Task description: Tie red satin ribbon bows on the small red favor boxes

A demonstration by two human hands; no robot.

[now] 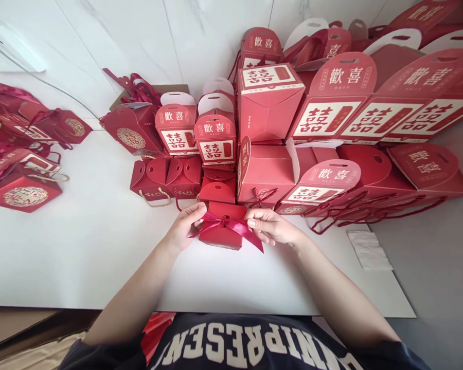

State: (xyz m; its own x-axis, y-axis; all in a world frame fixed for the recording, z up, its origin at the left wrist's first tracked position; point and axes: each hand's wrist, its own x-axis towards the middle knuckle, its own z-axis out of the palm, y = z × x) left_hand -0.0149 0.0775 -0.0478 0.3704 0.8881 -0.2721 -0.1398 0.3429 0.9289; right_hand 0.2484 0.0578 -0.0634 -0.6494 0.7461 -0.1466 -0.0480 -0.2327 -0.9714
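Left hand (187, 222) and right hand (268, 224) pinch a ribbon (227, 224) atop a small red box (224, 226); stacked gift boxes (268, 100) at twelve o'clock.

A person, seen from their own head looking down, wears a dark navy T-shirt (170, 354) with large white block lettering (231, 345) across the chest, upside down in this view. Short sleeves (100, 357) leave the forearms, left hand (185, 227) and right hand (273, 227) bare.
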